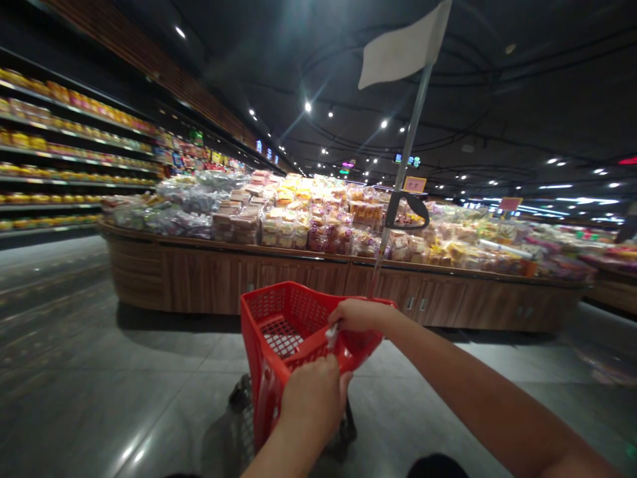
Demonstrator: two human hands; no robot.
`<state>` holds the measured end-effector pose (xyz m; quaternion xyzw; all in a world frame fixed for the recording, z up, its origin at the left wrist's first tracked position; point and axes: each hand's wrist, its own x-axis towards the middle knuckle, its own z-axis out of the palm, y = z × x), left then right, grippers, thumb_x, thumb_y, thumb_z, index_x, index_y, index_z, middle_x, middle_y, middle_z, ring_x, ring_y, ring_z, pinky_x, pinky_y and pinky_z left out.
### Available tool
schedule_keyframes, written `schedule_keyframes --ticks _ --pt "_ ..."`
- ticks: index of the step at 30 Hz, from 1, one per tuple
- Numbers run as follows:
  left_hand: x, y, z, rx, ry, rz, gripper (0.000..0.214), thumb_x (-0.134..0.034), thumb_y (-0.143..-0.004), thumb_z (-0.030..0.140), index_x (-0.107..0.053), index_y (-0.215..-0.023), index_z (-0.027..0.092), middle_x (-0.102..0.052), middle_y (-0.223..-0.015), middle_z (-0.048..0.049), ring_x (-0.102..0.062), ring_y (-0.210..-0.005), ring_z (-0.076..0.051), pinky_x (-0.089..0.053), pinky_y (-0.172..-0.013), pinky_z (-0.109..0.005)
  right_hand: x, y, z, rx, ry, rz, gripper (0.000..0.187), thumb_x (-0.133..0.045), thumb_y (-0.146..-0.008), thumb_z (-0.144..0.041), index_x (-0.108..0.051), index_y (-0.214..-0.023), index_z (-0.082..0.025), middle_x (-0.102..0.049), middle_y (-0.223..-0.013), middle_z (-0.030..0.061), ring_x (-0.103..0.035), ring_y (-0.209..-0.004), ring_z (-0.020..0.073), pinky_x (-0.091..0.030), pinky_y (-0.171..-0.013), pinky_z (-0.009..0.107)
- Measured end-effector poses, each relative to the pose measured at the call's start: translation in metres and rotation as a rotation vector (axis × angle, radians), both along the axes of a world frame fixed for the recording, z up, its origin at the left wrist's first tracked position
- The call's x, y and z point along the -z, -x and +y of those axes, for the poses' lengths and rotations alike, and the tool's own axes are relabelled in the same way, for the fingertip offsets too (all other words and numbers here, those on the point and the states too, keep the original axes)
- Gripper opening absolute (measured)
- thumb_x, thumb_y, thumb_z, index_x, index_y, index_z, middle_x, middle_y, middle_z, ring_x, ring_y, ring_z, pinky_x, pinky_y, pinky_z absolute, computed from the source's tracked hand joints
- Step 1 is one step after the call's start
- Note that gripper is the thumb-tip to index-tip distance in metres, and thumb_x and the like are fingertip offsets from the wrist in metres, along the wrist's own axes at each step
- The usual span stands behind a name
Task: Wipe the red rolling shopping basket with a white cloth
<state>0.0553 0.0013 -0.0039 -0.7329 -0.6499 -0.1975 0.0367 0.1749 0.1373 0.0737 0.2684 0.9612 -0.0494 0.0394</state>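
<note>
A red plastic shopping cart (263, 372) stands right in front of me, angled to the left, with bare grid showing at the bottom of its basket. My left hand (313, 388) is closed on the cart's near edge. Farther along that edge, my right hand (361, 315) is closed over the red rim. Between the two hands shows a small whitish piece (332, 334), too blurred to name. A thin pole (411, 136) rises behind the right hand, carrying a pale flag (404, 52) and a dark loop-shaped piece (409, 211).
Ahead runs a long wooden display counter (194, 275) heaped with packaged food (286, 226). Shelves of jars (54, 156) line the left wall. Grey tiled floor (164, 392) lies around the cart. Price signs (415, 184) stand above the goods.
</note>
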Motion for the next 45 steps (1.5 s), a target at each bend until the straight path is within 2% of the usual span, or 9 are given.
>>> schedule_keyframes --ticks 3,7,11,18,25,32,38,41,45 --pt "0.000 0.000 0.000 0.002 0.002 0.011 0.029 -0.044 -0.085 0.042 -0.062 -0.090 0.020 -0.070 -0.085 -0.0080 -0.066 -0.078 -0.026 -0.048 -0.067 -0.037 0.003 -0.006 0.005 0.030 -0.035 0.002 0.026 -0.052 -0.075 -0.007 -0.072 -0.092 -0.014 -0.072 -0.084 0.0067 -0.061 -0.069 0.0136 -0.044 -0.065 0.021" --pt "0.001 0.003 0.001 0.000 0.007 0.010 0.029 -0.044 -0.085 0.043 -0.061 -0.090 0.020 -0.069 -0.084 -0.0075 -0.065 -0.079 -0.025 -0.047 -0.068 -0.036 0.002 -0.013 0.014 -0.008 0.005 0.035 0.029 -0.054 -0.075 -0.009 -0.071 -0.097 -0.019 -0.072 -0.088 0.0018 -0.060 -0.071 0.0111 -0.042 -0.064 0.017" --pt "0.002 0.007 0.003 0.005 0.019 0.009 0.031 -0.041 -0.086 0.044 -0.061 -0.090 0.020 -0.069 -0.086 -0.0078 -0.065 -0.080 -0.025 -0.046 -0.069 -0.036 0.003 -0.023 0.023 0.087 -0.003 0.023 0.027 -0.054 -0.071 -0.007 -0.072 -0.089 -0.015 -0.072 -0.075 0.0027 -0.058 -0.061 0.0114 -0.040 -0.055 0.018" --pt "-0.001 0.011 0.003 0.035 0.056 0.007 0.033 -0.039 -0.087 0.042 -0.061 -0.096 0.019 -0.068 -0.091 -0.0097 -0.064 -0.086 -0.025 -0.045 -0.074 -0.036 0.011 -0.035 0.019 0.057 0.010 0.138 0.029 -0.053 -0.079 -0.013 -0.070 -0.100 -0.020 -0.072 -0.092 0.0015 -0.061 -0.076 0.0123 -0.042 -0.068 0.018" --pt "-0.004 0.014 0.007 0.038 0.062 0.052 0.031 -0.038 -0.087 0.042 -0.060 -0.090 0.021 -0.069 -0.089 -0.0078 -0.064 -0.083 -0.025 -0.045 -0.070 -0.035 0.013 -0.069 0.039 0.286 -0.091 0.173 0.024 -0.054 -0.075 -0.008 -0.073 -0.088 -0.013 -0.072 -0.082 0.0068 -0.061 -0.069 0.0157 -0.040 -0.059 0.020" --pt "-0.003 0.018 0.007 0.029 0.074 0.060 0.032 -0.038 -0.087 0.043 -0.060 -0.092 0.021 -0.069 -0.091 -0.0072 -0.065 -0.084 -0.023 -0.045 -0.069 -0.032 0.021 -0.061 0.020 0.292 -0.134 0.236 0.027 -0.054 -0.078 -0.011 -0.071 -0.096 -0.020 -0.071 -0.091 0.0019 -0.063 -0.079 0.0131 -0.041 -0.068 0.018" --pt "-0.004 0.022 0.006 0.025 0.041 0.062 0.031 -0.038 -0.087 0.043 -0.061 -0.091 0.022 -0.070 -0.089 -0.0061 -0.065 -0.083 -0.024 -0.044 -0.069 -0.034 0.034 -0.084 0.010 0.514 -0.266 0.273 0.021 -0.054 -0.077 -0.007 -0.073 -0.080 -0.016 -0.071 -0.080 0.0094 -0.062 -0.080 0.0191 -0.042 -0.074 0.026" --pt "-0.007 0.023 0.005 0.028 0.065 0.054 0.032 -0.038 -0.087 0.043 -0.062 -0.091 0.023 -0.070 -0.090 -0.0062 -0.064 -0.084 -0.024 -0.044 -0.071 -0.034 0.055 -0.076 -0.022 0.580 -0.350 0.412 0.026 -0.049 -0.083 -0.011 -0.071 -0.095 -0.019 -0.069 -0.092 0.0095 -0.060 -0.087 0.0194 -0.042 -0.077 0.028" --pt "-0.010 0.023 0.004 0.026 0.085 0.074 0.034 -0.037 -0.088 0.042 -0.062 -0.100 0.022 -0.069 -0.095 -0.0076 -0.064 -0.089 -0.024 -0.044 -0.074 -0.034 0.092 -0.062 -0.062 0.349 -0.412 0.764 0.031 -0.047 -0.086 -0.012 -0.066 -0.108 -0.024 -0.068 -0.102 0.0044 -0.057 -0.087 0.0187 -0.044 -0.081 0.030"
